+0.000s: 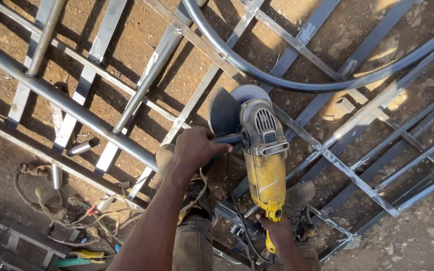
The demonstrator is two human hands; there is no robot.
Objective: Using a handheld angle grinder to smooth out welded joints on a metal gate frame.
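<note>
- Angle grinder (pixel 263 160), yellow-bodied with a grey gear head, sits near the middle of the view, its disc (pixel 247 93) and dark guard (pixel 223 113) pointing away from the person toward the curved steel tube (pixel 297 85).
- Left hand (pixel 194 150): its grip is wrapped tight around the black side handle (pixel 229 139) that sticks out from the grinder's head.
- Right hand (pixel 275 228): closed around the rear end of the yellow body, low in the view (the fingers are mostly hidden under the tool).
- Disc meets the work just where a flat bar crosses below the curved tube; whether it actually touches the metal cannot be told.
- Steel gate frame (pixel 66 103) of round tubes and flat grey bars lies across bare brown ground (pixel 428 236), spreading over most of the view.
- Short pipe offcut (pixel 82 147) lies on the dirt to the left, between the bars.
- Tangle of cables (pixel 61 213) sits at lower left, with yellow-handled pliers (pixel 87 254) just below it.
</note>
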